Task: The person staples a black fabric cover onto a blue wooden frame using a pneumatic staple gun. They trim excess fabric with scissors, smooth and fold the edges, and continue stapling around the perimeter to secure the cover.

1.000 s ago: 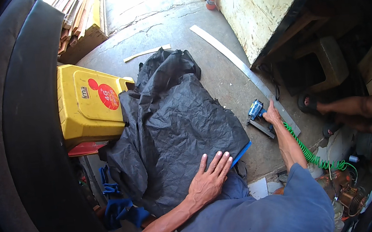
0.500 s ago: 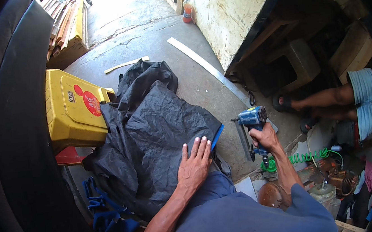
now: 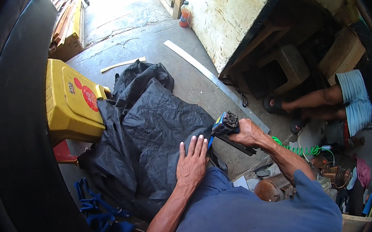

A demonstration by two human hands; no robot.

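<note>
My left hand (image 3: pixel 191 163) lies flat on a crumpled black fabric sheet (image 3: pixel 154 115), its fingers stretched out and slightly spread. Beside the fingertips, a narrow blue strip (image 3: pixel 210 142) shows at the sheet's right edge. My right hand (image 3: pixel 249 133) is wrapped round the handle of a blue air staple gun (image 3: pixel 226 123). The gun is tilted, its head close to the sheet's right edge and the blue strip; whether it touches them I cannot tell. What lies under the sheet is hidden.
A yellow plastic stool (image 3: pixel 74 105) stands left of the sheet. A long metal straightedge (image 3: pixel 209 77) and a pale strip (image 3: pixel 122 64) lie on the floor. A green coiled hose (image 3: pixel 305 150) runs near a compressor (image 3: pixel 273 189). At right, another person's legs (image 3: pixel 313 101) show.
My right hand has brought the staple gun leftward to the sheet's edge and turned it. My left hand stays flat on the sheet. The view has shifted slightly.
</note>
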